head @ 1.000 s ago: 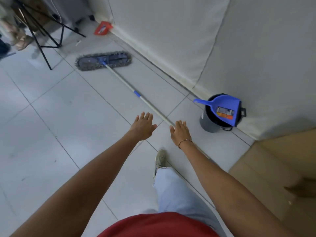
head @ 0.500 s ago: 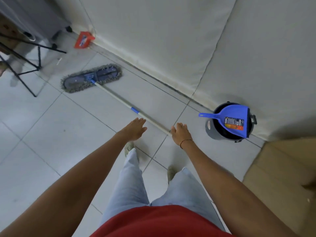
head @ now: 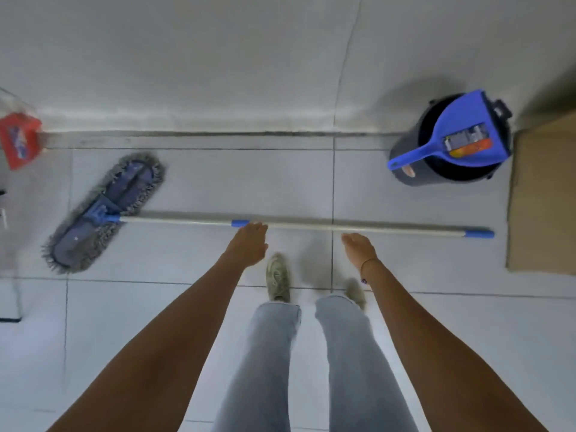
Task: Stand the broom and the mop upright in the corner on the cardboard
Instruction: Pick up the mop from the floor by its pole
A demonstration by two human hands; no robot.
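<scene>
A flat mop lies on the tiled floor, parallel to the wall. Its fringed grey-blue head (head: 106, 210) is at the left and its pale handle (head: 311, 226) runs right to a blue end cap near the cardboard (head: 542, 201). My left hand (head: 249, 244) hovers just below the handle's blue collar, fingers apart, holding nothing. My right hand (head: 358, 249) is open a little below the handle, further right. No broom is in view.
A dark bucket (head: 411, 163) with a blue dustpan (head: 461, 135) resting across it stands by the wall, left of the cardboard. A red object (head: 18, 141) sits at the far left against the wall. My feet stand just below the handle.
The view has swung to look straight down, so the mop now lies level across it. Both hands have come closer to the handle and I have stepped nearer.
</scene>
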